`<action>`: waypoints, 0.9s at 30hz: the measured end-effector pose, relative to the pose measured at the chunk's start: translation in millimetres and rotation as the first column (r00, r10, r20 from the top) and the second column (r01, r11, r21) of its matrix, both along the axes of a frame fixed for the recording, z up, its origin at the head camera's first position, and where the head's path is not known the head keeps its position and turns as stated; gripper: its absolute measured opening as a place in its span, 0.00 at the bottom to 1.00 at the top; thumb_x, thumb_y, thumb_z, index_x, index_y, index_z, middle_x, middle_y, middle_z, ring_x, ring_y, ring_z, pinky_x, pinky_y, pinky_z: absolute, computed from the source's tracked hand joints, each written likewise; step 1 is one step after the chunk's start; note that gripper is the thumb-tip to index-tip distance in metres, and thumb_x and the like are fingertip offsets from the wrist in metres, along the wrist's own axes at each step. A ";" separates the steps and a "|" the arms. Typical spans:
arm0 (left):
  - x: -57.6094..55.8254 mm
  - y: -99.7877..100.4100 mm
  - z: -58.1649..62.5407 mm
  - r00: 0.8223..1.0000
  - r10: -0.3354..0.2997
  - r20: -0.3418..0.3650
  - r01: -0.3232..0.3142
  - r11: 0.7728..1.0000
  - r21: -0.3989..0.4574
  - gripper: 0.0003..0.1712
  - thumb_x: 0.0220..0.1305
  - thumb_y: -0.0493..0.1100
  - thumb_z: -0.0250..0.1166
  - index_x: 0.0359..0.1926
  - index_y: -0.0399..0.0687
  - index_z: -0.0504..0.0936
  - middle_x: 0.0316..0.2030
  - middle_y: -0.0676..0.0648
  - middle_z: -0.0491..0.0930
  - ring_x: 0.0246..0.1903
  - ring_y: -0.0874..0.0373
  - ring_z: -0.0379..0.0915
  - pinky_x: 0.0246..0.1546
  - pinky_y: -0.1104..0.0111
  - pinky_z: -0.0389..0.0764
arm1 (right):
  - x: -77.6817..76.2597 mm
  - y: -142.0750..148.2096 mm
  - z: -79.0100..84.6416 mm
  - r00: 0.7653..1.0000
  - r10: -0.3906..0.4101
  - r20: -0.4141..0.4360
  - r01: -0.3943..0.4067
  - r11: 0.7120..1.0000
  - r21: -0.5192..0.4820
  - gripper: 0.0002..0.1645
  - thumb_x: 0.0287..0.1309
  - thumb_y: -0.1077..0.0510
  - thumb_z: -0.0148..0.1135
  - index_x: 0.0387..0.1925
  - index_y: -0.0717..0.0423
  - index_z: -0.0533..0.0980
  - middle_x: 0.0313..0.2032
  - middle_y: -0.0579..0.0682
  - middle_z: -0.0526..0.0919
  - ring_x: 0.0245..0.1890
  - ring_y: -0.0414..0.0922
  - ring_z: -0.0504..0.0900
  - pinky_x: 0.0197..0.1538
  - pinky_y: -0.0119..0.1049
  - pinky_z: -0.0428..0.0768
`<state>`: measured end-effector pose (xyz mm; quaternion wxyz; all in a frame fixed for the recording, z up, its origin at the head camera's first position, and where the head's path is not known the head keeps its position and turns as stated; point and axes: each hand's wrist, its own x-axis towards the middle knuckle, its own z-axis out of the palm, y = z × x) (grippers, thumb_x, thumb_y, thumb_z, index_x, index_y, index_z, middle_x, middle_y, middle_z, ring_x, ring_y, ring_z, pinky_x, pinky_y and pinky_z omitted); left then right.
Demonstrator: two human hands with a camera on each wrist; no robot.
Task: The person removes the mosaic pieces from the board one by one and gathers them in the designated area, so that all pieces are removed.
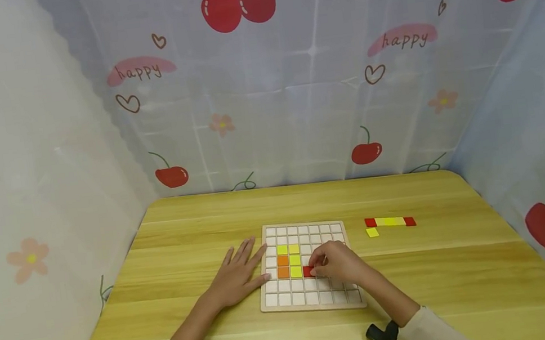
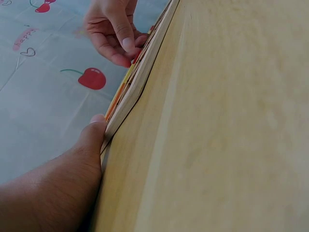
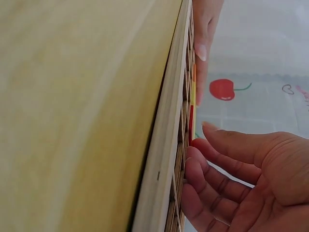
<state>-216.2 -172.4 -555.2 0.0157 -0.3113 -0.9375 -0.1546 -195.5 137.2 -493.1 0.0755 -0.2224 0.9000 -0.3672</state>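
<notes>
A square wooden grid board (image 1: 314, 307) with white cells lies on the table. Yellow tiles (image 1: 295, 259) and two orange tiles (image 1: 282, 260) fill cells left of its middle. Beside them, a red tile (image 1: 307, 271) lies in a cell, partly covered by my right hand (image 1: 339, 264). The right index fingertip touches this tile; in the right wrist view the thumb stands a little apart from it, the other fingers loosely bent. My left hand (image 1: 237, 276) lies flat with fingers spread, its thumb and fingertips against the board's left edge.
Right of the board, loose yellow tiles (image 1: 390, 221) lie in a row between two red ones (image 1: 410, 222), with a single yellow tile (image 1: 372, 232) just below. A patterned curtain (image 1: 273, 96) encloses the wooden table (image 1: 470, 282) at the back and sides.
</notes>
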 end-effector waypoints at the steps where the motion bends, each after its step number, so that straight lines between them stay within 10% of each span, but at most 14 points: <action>1: -0.2 0.0 -0.2 1.000 0.000 0.000 0.000 1.000 -0.003 0.45 0.75 0.72 0.44 0.82 0.59 0.47 0.81 0.41 0.41 0.79 0.46 0.34 0.75 0.42 0.38 | 0.2 0.2 0.2 1.000 0.003 0.001 -0.003 1.000 -0.001 0.03 0.55 0.65 0.75 0.31 0.57 0.86 0.25 0.43 0.82 0.26 0.41 0.76 0.30 0.33 0.75; 27: 1.5 1.0 -0.4 1.000 0.001 -0.002 -0.001 1.000 0.005 0.45 0.74 0.72 0.44 0.82 0.59 0.47 0.81 0.41 0.40 0.79 0.46 0.35 0.75 0.42 0.38 | -0.3 2.0 1.1 0.999 -0.006 -0.038 0.004 0.999 -0.049 0.02 0.56 0.66 0.74 0.29 0.60 0.87 0.27 0.44 0.86 0.25 0.40 0.77 0.29 0.30 0.76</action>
